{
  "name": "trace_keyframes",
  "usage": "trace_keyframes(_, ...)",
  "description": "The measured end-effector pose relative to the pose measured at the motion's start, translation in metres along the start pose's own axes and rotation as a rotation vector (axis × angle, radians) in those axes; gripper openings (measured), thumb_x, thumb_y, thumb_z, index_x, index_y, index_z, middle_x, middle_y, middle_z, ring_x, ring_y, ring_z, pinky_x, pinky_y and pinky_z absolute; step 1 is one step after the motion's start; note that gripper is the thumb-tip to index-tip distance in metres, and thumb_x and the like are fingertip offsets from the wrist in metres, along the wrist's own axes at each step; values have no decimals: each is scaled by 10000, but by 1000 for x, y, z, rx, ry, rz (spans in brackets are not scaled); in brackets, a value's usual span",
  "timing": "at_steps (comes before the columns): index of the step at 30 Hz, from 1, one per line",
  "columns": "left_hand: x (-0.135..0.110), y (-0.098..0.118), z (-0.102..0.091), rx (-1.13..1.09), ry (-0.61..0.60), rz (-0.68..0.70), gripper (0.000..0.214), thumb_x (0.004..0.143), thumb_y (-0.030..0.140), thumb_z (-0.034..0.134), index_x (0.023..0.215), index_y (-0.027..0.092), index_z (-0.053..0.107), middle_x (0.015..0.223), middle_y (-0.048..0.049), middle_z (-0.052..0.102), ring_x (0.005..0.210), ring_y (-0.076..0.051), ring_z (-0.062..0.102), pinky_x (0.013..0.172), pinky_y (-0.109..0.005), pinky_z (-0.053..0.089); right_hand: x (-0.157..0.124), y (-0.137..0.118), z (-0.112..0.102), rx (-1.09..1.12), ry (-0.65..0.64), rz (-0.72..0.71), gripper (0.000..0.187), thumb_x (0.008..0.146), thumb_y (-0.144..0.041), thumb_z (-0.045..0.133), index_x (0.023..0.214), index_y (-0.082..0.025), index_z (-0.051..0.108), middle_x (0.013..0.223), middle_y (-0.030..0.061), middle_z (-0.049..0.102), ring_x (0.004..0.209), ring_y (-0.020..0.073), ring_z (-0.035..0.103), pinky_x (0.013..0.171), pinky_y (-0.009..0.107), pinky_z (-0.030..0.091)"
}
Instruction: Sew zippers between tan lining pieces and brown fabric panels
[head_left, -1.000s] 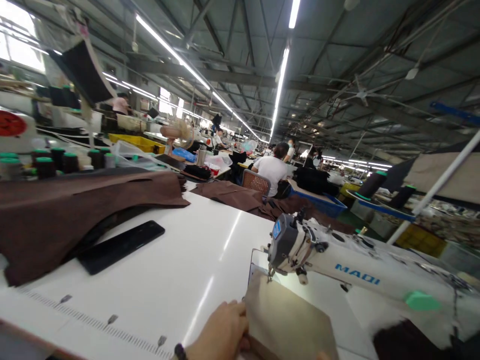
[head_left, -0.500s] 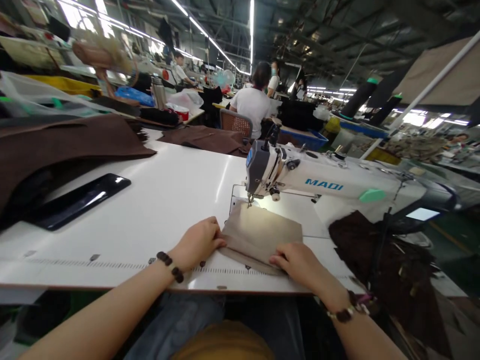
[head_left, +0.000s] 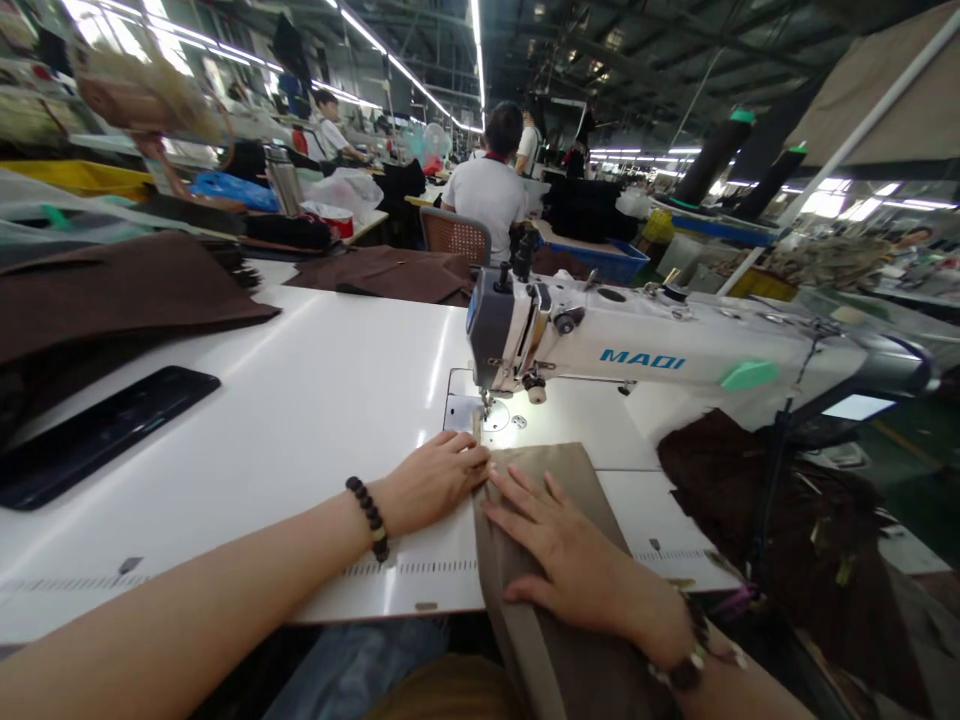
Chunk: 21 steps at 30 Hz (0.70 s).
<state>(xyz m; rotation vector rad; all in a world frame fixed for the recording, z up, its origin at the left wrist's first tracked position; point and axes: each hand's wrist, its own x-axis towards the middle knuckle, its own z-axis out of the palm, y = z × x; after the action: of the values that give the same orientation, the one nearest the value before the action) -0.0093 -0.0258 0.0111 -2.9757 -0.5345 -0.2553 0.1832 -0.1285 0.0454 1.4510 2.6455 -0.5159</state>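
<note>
A taupe fabric piece (head_left: 589,490) lies in front of the sewing machine (head_left: 637,345), its long left side folded and running down over the table's front edge. My left hand (head_left: 439,483) pinches the upper left corner of the fabric, just short of the presser foot and needle (head_left: 486,405). A small pale strip stands out beyond those fingertips toward the needle. Flat on the cloth, with fingers spread, rests my right hand (head_left: 566,565); its fingertips are close to the left hand's.
A dark phone (head_left: 105,430) lies on the white table (head_left: 322,390) at left. Brown fabric is piled at the far left (head_left: 127,290), behind the machine head (head_left: 397,275) and at right (head_left: 780,500). Beyond, a person in a white shirt (head_left: 487,195) sits facing away.
The taupe fabric has come out from under the needle toward me and turned, now hanging over the front edge. My left hand moved right to its corner; my right hand opened flat on it.
</note>
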Motion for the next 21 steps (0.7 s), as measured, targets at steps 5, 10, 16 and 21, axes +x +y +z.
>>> trace_keyframes(5, -2, 7, 9, -34, 35, -46, 259, 918, 231, 423, 1116, 127, 554, 1184, -67, 557, 1068, -201, 474, 967, -354, 326, 11, 10, 14, 63, 113, 62, 478, 924, -386, 408, 1367, -228, 324, 1408, 44, 319, 1304, 206, 260, 1060, 577, 161)
trace_keyframes(10, 0, 11, 11, 16, 39, -155, 384, 892, 360, 481, 1172, 102, 527, 1209, -96, 546, 1122, -237, 465, 988, -386, 318, 30, 17, 25, -41, 202, 130, 530, 872, -269, 510, 1364, -170, 340, 1436, 96, 249, 1325, 248, 204, 1061, 569, 169)
trace_keyframes(16, 20, -10, 15, 108, -34, -273, 410, 887, 352, 495, 1142, 35, 544, 1168, -146, 560, 1113, -274, 481, 961, -392, 352, 62, 39, 13, -46, 180, 136, 522, 894, -273, 471, 1376, -151, 310, 1451, 101, 195, 1340, 257, 159, 1046, 569, 211)
trace_keyframes(21, 26, -31, 19, 94, -30, -288, 518, 870, 413, 509, 1195, 9, 505, 1247, -177, 510, 1183, -279, 440, 999, -381, 332, 79, 54, 15, -27, 316, 99, 541, 884, -295, 492, 1364, -112, 322, 1431, 136, 242, 1325, 261, 206, 1047, 550, 231)
